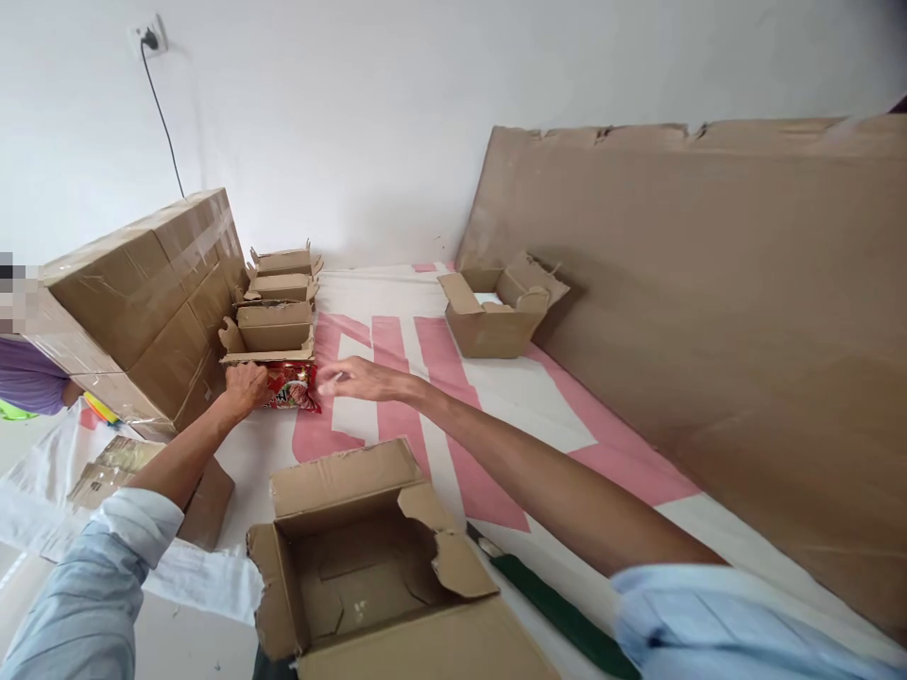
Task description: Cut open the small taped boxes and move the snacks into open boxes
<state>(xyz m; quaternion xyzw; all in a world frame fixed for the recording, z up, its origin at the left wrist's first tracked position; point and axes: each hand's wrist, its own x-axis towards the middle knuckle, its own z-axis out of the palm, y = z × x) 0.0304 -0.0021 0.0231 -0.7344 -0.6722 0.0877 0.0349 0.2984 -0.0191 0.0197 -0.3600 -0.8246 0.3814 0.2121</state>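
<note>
The left hand is closed on the left end of a red packet, fingers curled over its edge. The packet lies on the white and pink sheet, directly in front of the nearest of a row of small open boxes, touching or almost touching that box's front wall.

The right hand hovers just to the right of the packet with fingers spread and loosely extended, holding nothing. Its fingertips are blurred; whether they touch the packet's right edge cannot be told.

The row runs away from the person toward the wall, beside a stack of sealed, taped cartons on the left. A separate open box stands well apart to the right, near a large cardboard sheet leaning against the wall. A large open carton, flaps torn, sits nearest the camera between the forearms, its inside bare. A green-handled tool lies on the sheet just right of it, under the right forearm.

At the far left edge, part of another person in a purple garment is visible behind the cartons. A black cable hangs from a wall socket.
</note>
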